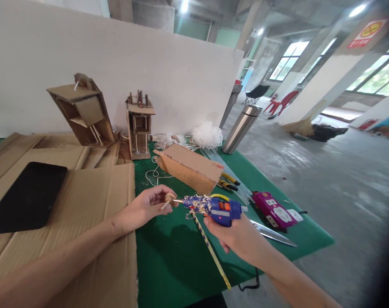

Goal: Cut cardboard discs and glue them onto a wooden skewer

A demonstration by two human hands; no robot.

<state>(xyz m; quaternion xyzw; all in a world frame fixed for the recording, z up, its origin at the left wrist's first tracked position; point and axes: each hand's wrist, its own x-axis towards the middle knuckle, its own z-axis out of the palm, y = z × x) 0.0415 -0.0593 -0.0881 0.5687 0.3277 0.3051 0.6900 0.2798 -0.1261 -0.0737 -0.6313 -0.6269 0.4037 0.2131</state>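
Observation:
My right hand point(234, 235) is wrapped round a blue hot glue gun point(218, 208) crusted with dried bits, and its nozzle points left. In my left hand point(151, 203) a small brown cardboard piece point(170, 197) with a short white stick is pinched between the fingers. The nozzle tip meets or nearly meets that piece; I cannot tell whether they touch. Under the glue gun lies a yellow patterned strip point(212, 250). Just beyond it rests a long cardboard box point(191, 167).
Two cardboard models point(82, 113) point(139, 128) stand by the white board. Scissors point(274, 235), a purple power strip point(274, 210), pliers point(228, 184), clear glue sticks point(228, 169) and a steel flask point(242, 128) are at the right. A black tablet-like slab point(27, 196) lies on flat cardboard point(95, 222).

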